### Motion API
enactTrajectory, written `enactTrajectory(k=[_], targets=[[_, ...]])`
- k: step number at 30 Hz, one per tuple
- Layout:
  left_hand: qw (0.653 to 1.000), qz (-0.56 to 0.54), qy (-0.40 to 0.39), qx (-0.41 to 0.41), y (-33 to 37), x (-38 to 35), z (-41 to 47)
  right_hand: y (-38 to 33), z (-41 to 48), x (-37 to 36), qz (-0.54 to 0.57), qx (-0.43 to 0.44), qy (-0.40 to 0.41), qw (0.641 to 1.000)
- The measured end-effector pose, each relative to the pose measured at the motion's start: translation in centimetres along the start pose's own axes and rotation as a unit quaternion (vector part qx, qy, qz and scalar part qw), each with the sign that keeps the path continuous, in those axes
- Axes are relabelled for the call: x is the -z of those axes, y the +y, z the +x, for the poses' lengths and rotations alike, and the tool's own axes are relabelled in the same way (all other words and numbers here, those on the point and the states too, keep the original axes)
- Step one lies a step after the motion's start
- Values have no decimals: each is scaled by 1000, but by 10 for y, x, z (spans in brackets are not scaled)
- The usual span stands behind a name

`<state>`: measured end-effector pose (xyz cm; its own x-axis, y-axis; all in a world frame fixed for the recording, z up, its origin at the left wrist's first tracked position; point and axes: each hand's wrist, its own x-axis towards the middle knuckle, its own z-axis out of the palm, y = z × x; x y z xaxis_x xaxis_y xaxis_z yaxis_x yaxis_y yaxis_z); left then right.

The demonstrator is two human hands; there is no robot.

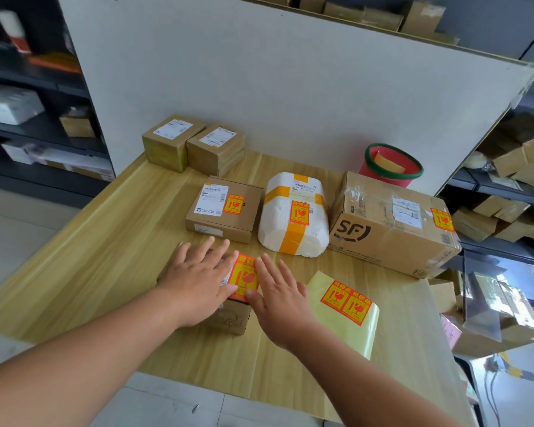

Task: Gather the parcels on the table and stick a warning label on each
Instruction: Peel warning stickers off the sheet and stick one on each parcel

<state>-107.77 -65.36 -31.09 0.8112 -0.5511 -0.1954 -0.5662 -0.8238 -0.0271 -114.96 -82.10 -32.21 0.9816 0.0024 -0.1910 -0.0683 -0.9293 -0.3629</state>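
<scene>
Wood-grain table [105,272]: carries six parcels and one backing sheet.
SF carton [392,238]: one, right end of middle row; one label [442,219] on top.
Foam parcel [278,224]: one, white, row centre; one label [300,212].
Flat box [244,224]: one, row left; one label [234,204].
Small cartons [170,143] [216,149]: two, touching, at the back.
Near box [232,317]: one, at the front, under both hands; one label [244,275] on top.
Backing sheet [367,328]: one, beside near box; two labels [336,295] [358,306].
Left hand [198,278]: flat on near box, fingers straight and spread.
Right hand [278,294]: flat, fingers straight and slightly apart, thumb at the label's edge.

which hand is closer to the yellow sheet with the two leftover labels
Right. The right hand lies just left of the yellow sheet; the left hand rests flat on the small box, farther left, beyond the right hand.
</scene>
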Motion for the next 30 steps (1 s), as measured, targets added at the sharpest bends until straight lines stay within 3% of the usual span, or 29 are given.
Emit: enactTrajectory(k=[7,10,12,14,16,18,21,30], targets=[[998,-30,-34,44,4,3,-3,-2,-1,3,98,8,-13,995],[989,-89,-16,115,-2,1,-6,0,-7,0,189,-19,10,982],[964,-156,-2,216,-8,4,-9,2,-10,-1,269,-71,0,961],[917,-236,-5,322,-15,10,-12,0,-10,1,353,-137,-37,925],[865,-335,-22,373,-18,15,-15,-8,-9,5,411,-171,-72,893],[832,-419,-28,363,-16,17,-17,-15,-6,10,435,-161,-82,882],[824,-456,29,336,-13,29,-16,-19,0,23,448,-139,-46,882],[853,-418,199,241,-19,131,21,-14,46,121,447,-65,113,885]])
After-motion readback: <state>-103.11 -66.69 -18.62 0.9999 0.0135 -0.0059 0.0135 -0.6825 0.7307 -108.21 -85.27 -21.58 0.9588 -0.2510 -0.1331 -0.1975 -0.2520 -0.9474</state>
